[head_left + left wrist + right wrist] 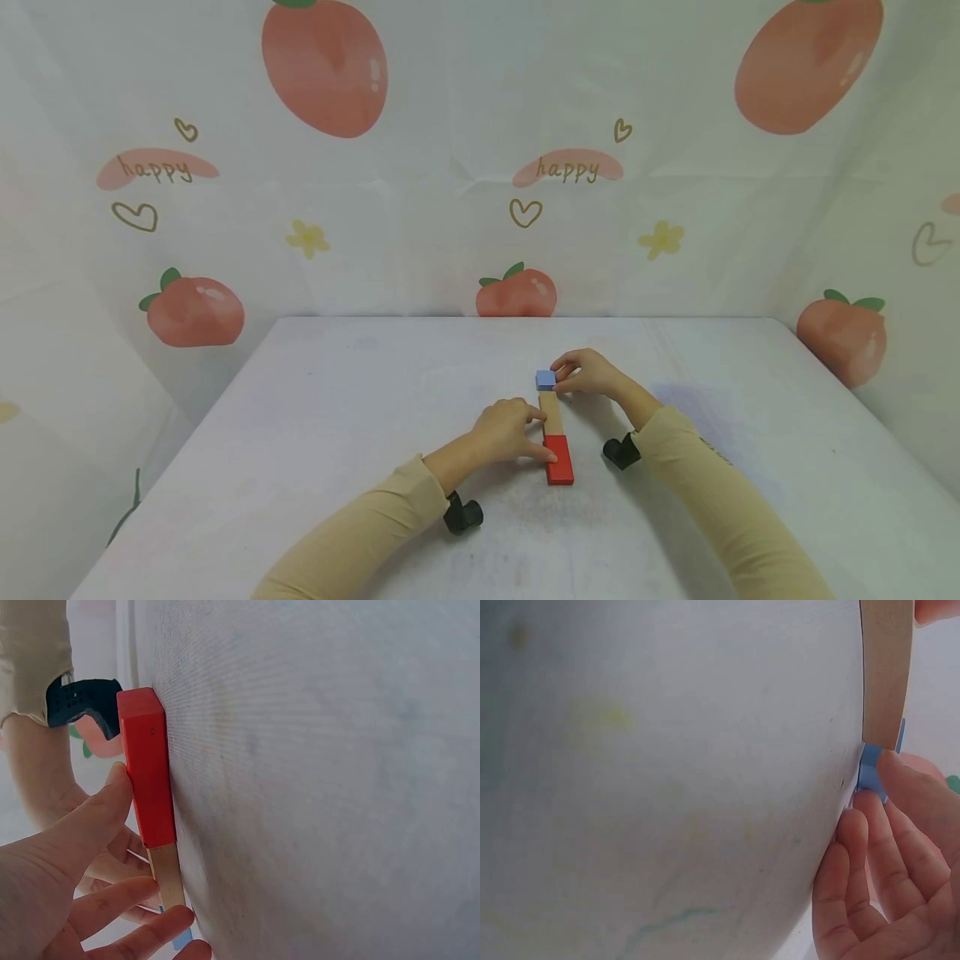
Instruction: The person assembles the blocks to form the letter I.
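Note:
A red rectangular block (559, 463), a plain wooden block (551, 413) and a small blue block (545, 380) lie end to end in a row on the table, the blue one farthest away. My left hand (507, 432) is at the row's left side. Its thumb touches the red block (148, 772), while the index fingertip is against the wooden block (166, 874), fingers spread and loosely bent. At the far end, my right hand (590, 372) holds the blue block (870, 769) from the right between thumb and curled fingers, partly hiding it in the right wrist view.
The white tabletop (337, 417) extends around the row. Black wrist mounts (463, 515) hang below both sleeves, near the table surface. A white curtain (442, 108) printed with peaches stands behind the table's back edge.

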